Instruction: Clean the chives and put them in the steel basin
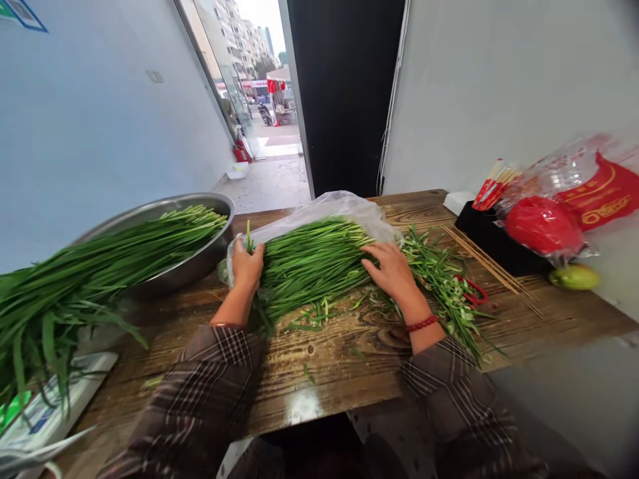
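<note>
A large pile of garlic chives (319, 259) lies on a clear plastic bag (329, 203) on the wooden table (319, 359), with the pale stem ends to the right. My left hand (247, 265) is closed at the leafy left end of the pile, and a short green stalk sticks up between thumb and fingers. My right hand (392, 271) rests at the pale stem ends with thumb and fingers apart. Trimmed scraps (444, 286) are heaped right of that hand, and red-handled scissors (472, 291) lie partly under them.
On the left, a steel basin (184, 269) holds more chives hanging over its rim. A white scale (74, 392) is partly beneath them. On the right are bamboo skewers (489, 263), a black box (514, 246) with chopsticks, red plastic bags (544, 226) and a yellow-green fruit (574, 276).
</note>
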A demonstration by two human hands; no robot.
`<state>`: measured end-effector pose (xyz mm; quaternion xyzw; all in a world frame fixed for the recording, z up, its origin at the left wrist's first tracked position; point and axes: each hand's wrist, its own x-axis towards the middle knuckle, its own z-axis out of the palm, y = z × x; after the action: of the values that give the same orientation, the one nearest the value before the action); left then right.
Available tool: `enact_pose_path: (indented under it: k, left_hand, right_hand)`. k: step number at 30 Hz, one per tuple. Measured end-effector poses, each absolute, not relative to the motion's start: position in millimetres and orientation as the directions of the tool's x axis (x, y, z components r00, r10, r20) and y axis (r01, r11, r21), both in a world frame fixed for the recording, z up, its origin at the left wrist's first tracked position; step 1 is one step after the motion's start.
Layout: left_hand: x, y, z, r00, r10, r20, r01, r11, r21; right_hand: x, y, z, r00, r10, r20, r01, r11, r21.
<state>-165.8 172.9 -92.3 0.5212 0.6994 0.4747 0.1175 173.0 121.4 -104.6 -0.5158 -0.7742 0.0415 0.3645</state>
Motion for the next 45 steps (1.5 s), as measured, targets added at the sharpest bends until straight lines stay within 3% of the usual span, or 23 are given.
enact_pose_path:
  k: [3, 10, 16, 23, 27, 29, 32, 38, 42, 45]
  left_hand:
    - [-167.5, 197.0, -94.5, -0.456, 0.815, 0.359, 0.716, 0.096, 0.691]
    - [-171.6, 232.9, -94.0, -0.500, 0.814, 0.295, 0.772, 0.265, 0.577]
    - [-176.3, 225.2, -85.2, -0.425, 0.819, 0.386, 0.810, 0.154, 0.566]
    - [-163.8, 138.9, -51.4, -0.187, 0.883, 0.431, 0.907, -0.014, 0.422]
    - [-141.9, 71.7, -41.8, -0.012, 0.965, 0.263, 0.965, -0.058, 0.257]
    - [-125.2, 50.1, -43.0, 0.060, 0.965, 0.255, 0.969, -0.117, 0.217]
    - [-102.6, 41.2, -52.5, 0.175, 0.917, 0.358, 0.931, -0.272, 0.243]
    - [-91.4, 57.2, -83.5, 0.038, 0.755, 0.655, 0.735, -0.465, 0.493]
    - [-96.0, 58.4, -94.2, -0.048, 0.701, 0.712, 0.634, -0.529, 0.564]
    - [-95.8, 53.3, -92.4, -0.068, 0.678, 0.732, 0.619, -0.546, 0.564]
  right_hand:
    - [179.0, 130.8, -118.4, -0.101, 0.869, 0.484, 0.797, 0.362, -0.484]
    - [157.8, 144.5, -138.4, -0.081, 0.870, 0.487, 0.726, 0.386, -0.569]
    - [154.9, 149.7, -141.7, -0.035, 0.865, 0.500, 0.687, 0.384, -0.617]
    - [158.9, 148.6, -139.6, 0.044, 0.852, 0.522, 0.639, 0.378, -0.670]
    - [160.1, 143.2, -140.9, 0.000, 0.828, 0.560, 0.708, 0.396, -0.585]
    - [160.4, 139.0, -141.3, -0.054, 0.822, 0.568, 0.739, 0.415, -0.531]
    - [161.4, 133.6, -136.2, -0.096, 0.824, 0.558, 0.730, 0.440, -0.523]
    - [145.0, 128.5, -96.8, -0.128, 0.864, 0.487, 0.443, 0.489, -0.751]
    - [122.3, 125.3, -85.3, -0.079, 0.880, 0.469, 0.205, 0.475, -0.856]
    - [117.0, 116.9, -92.7, -0.034, 0.894, 0.446, 0.137, 0.447, -0.884]
